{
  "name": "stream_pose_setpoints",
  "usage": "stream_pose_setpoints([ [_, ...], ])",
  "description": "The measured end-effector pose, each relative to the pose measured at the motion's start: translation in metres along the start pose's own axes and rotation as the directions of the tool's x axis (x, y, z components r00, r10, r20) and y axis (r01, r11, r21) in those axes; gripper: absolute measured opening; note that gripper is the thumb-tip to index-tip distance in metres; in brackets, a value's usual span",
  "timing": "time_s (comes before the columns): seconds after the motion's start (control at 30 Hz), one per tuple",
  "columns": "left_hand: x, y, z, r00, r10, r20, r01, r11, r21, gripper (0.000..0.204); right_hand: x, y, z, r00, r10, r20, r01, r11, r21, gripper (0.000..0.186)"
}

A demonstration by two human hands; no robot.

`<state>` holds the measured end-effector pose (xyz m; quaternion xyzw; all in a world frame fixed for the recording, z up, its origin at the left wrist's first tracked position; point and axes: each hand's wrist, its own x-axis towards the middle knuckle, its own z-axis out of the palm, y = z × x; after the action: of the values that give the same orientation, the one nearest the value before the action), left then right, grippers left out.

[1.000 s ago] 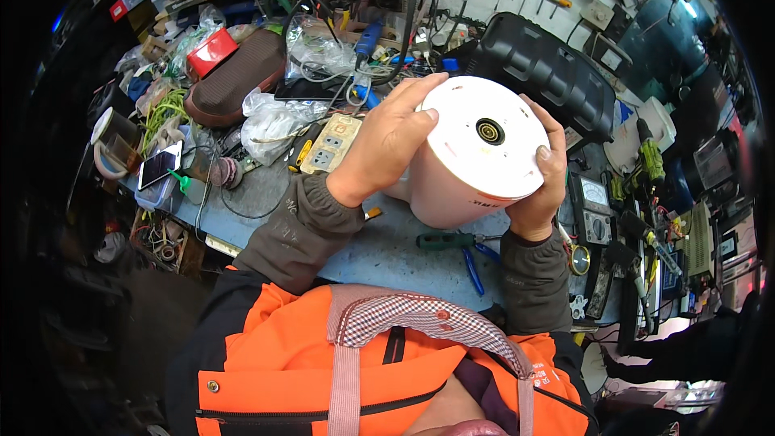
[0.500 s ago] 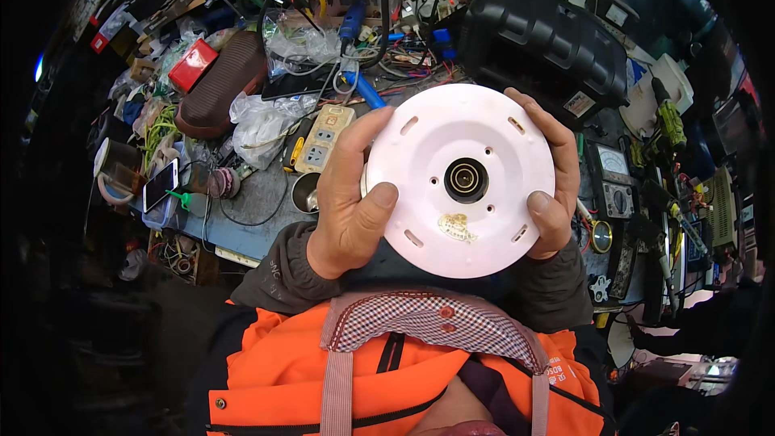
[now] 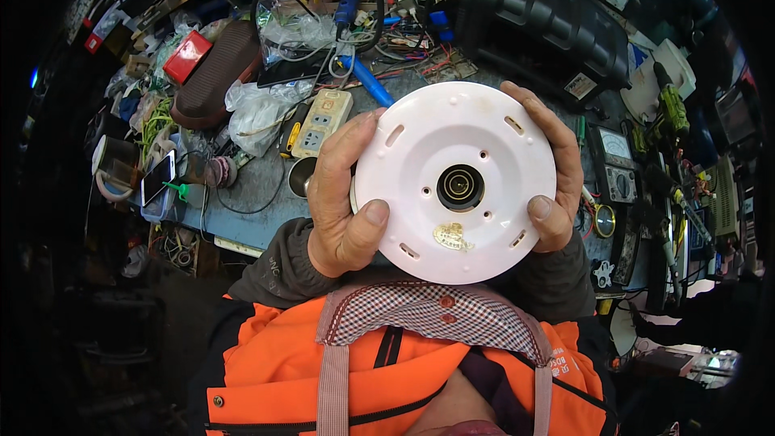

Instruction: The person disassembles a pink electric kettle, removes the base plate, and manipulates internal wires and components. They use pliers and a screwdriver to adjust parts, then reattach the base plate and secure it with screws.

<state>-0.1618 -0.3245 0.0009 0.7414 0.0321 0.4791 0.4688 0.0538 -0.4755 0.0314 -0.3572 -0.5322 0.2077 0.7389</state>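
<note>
Held up in front of my chest is a round white electric kettle base (image 3: 504, 145), its flat face turned up to me. In its middle sits a recessed black socket (image 3: 461, 187) with concentric brass-coloured rings. Three small screw holes surround the socket, and several short slots run near the rim. Below the socket is a worn, peeling gold label (image 3: 452, 236). My left hand (image 3: 343, 206) grips the left edge, thumb on the face. On the opposite edge my right hand (image 3: 557, 173) is closed the same way. Whatever lies behind the disc is hidden.
A cluttered bench holds a power strip (image 3: 321, 125), a metal cup (image 3: 301, 177), a blue tube (image 3: 367, 81) and a phone (image 3: 158, 178) on the left. A large black case (image 3: 545, 28) stands behind. At right lie a multimeter (image 3: 620, 182), a magnifier (image 3: 604, 221) and a green screwdriver-like tool (image 3: 672, 109).
The kettle base has shifted slightly left and toward me, with both hands still on its edges. The bench view has moved a little upward.
</note>
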Motion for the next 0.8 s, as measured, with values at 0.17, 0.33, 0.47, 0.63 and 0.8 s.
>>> stream_pose_setpoints([
  [0.17,0.007,0.008,0.003,0.999,-0.034,0.009,0.035,0.999,-0.032,0.074,0.0,0.0,0.0,1.0,-0.004,0.002,0.004,1.0,-0.004,0.088],
  [0.33,0.008,0.005,-0.007,0.993,-0.095,0.076,0.092,0.995,0.043,0.079,-0.001,0.005,-0.002,0.999,-0.038,0.009,0.038,0.999,0.035,0.085],
  [0.47,0.009,0.006,-0.01,0.988,-0.119,0.099,0.117,0.993,0.02,0.082,-0.001,0.002,0.0,0.998,-0.06,0.024,0.06,0.998,0.0,0.084],
  [0.63,0.01,0.007,-0.009,0.991,-0.113,0.072,0.111,0.993,0.032,0.078,-0.002,0.001,0.0,0.997,-0.077,0.032,0.076,0.997,0.007,0.083],
  [0.8,0.01,0.007,-0.001,0.997,-0.072,-0.002,0.072,0.997,-0.014,0.075,-0.003,-0.001,0.0,0.992,-0.103,0.071,0.104,0.995,-0.01,0.082],
])
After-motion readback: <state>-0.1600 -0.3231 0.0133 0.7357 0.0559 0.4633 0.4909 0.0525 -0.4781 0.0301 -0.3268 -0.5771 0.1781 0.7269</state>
